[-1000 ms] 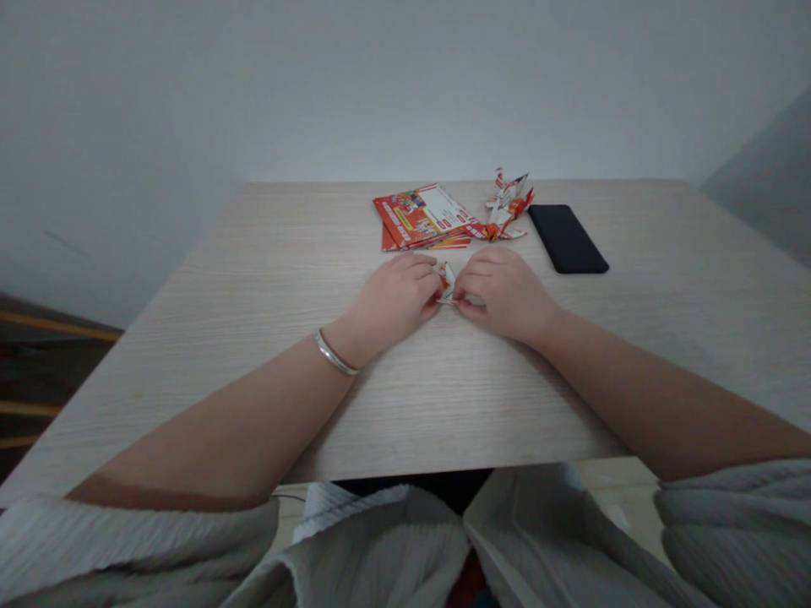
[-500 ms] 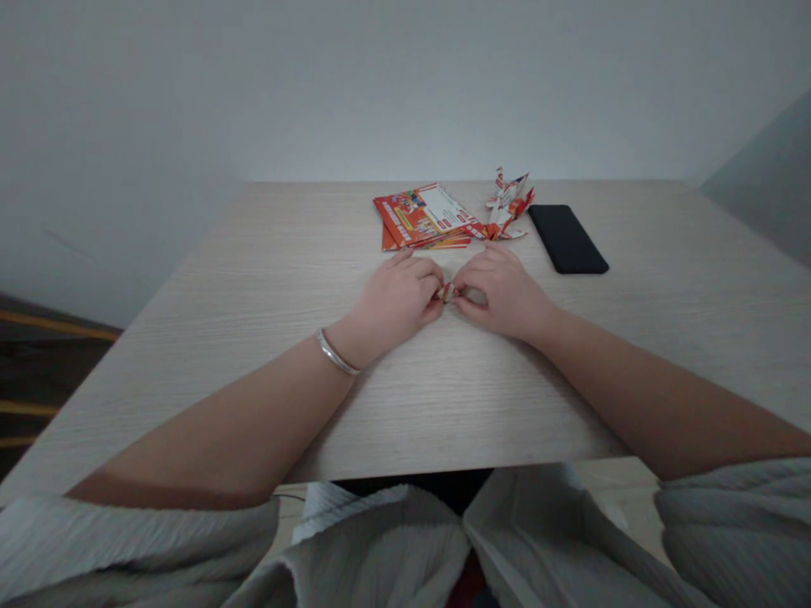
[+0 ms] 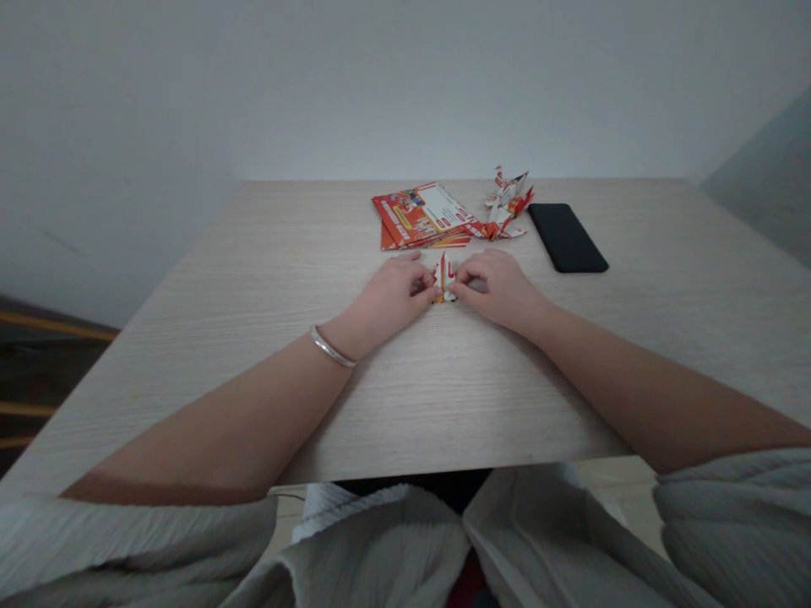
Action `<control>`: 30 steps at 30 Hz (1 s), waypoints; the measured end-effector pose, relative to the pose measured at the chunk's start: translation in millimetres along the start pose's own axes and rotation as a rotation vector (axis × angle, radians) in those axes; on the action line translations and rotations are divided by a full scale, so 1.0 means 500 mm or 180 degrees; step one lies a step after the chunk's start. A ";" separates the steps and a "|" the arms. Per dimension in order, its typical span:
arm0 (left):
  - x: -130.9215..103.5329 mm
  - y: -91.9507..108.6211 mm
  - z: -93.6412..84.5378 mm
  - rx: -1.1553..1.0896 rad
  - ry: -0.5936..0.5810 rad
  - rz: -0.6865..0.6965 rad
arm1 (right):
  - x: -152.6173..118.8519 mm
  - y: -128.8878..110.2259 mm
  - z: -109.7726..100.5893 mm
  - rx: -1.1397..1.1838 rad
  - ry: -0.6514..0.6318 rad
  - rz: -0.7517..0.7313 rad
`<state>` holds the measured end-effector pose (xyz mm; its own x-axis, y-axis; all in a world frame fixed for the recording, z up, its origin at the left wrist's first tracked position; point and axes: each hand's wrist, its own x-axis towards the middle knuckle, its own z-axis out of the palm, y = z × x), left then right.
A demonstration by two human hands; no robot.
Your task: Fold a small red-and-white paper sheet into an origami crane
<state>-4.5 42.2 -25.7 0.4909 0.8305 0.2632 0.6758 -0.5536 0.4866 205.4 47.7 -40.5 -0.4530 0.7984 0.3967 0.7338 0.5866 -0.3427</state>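
Between my hands, over the middle of the table, is a small folded paper piece (image 3: pixel 444 279), printed red, white and yellow, with a pointed top. My left hand (image 3: pixel 402 287) pinches its left edge between thumb and fingers. On the opposite side my right hand (image 3: pixel 494 283) has thumb and index finger closed on the right edge. The fingertips cover both lower corners of the paper.
Behind my hands lies a stack of red printed leaflets (image 3: pixel 418 215). Folded paper shapes (image 3: pixel 505 203) in the same colours sit to its right. A black phone (image 3: pixel 567 238) lies farther right on the pale wooden table (image 3: pixel 253 279), which meets a wall at the back.
The folded paper has turned and now shows a flat triangular face with its point away from me; before, it was mostly hidden in my fingers. My hands have moved slightly apart.
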 end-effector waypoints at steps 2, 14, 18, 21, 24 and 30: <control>0.001 0.002 0.001 -0.0055 -0.0008 -0.0058 | 0.001 -0.002 0.002 -0.0060 0.0033 0.0103; -0.009 0.011 0.007 0.0320 0.0292 -0.0262 | 0.003 -0.011 0.005 -0.0057 0.0049 0.0388; -0.012 0.012 0.005 0.0480 0.0199 -0.0122 | 0.001 -0.006 0.011 -0.0106 0.0108 0.0373; -0.013 0.011 0.004 0.0637 0.0132 -0.0063 | 0.000 -0.003 0.014 -0.0079 0.0186 0.0359; -0.013 0.009 0.004 0.0736 0.0120 -0.0077 | -0.002 -0.003 0.013 0.0043 0.0211 0.0279; -0.013 0.016 0.001 0.0928 0.0101 0.0007 | -0.010 -0.015 -0.005 -0.0010 0.0019 -0.0218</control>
<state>-2.1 32.4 -24.0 0.4780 0.8283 0.2922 0.8066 -0.5457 0.2273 203.5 39.1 -37.8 -0.4991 0.7556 0.4243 0.7028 0.6394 -0.3119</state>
